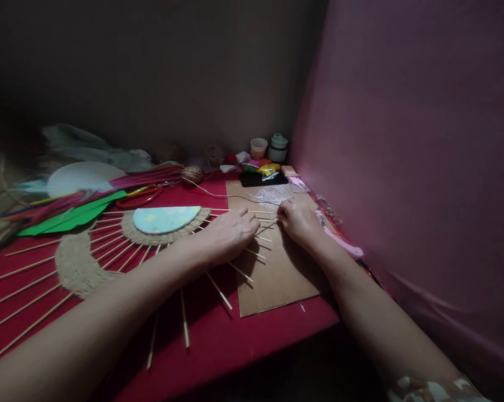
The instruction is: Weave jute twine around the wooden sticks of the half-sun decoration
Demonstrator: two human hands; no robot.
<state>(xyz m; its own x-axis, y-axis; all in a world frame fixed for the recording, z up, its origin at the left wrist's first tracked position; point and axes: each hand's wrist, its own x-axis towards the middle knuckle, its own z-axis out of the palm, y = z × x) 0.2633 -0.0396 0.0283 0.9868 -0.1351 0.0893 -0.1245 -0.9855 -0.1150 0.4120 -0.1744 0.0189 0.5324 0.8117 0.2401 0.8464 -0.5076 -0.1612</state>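
Observation:
A half-round woven piece lies on the table, with thin wooden sticks (219, 290) fanning out from a pale blue half-disc (167, 219). Woven twine rings the disc, and a wide woven band (78, 268) crosses the sticks on the left. My left hand (235, 233) is closed over the sticks on the right side, its fingertips partly hidden. Just right of the stick ends, my right hand (297, 222) pinches a strand of twine (235, 196). That strand runs back to a twine ball (192, 174) behind the half-disc.
Under my hands lies a brown board (277, 279) on the red tabletop (252, 343). Scissors (139, 196), green sheets (73, 215) and coloured strips are at left. A paper cup (259, 148) and lidded jar (278, 148) stand behind. Pink cloth (423, 167) hangs along the right.

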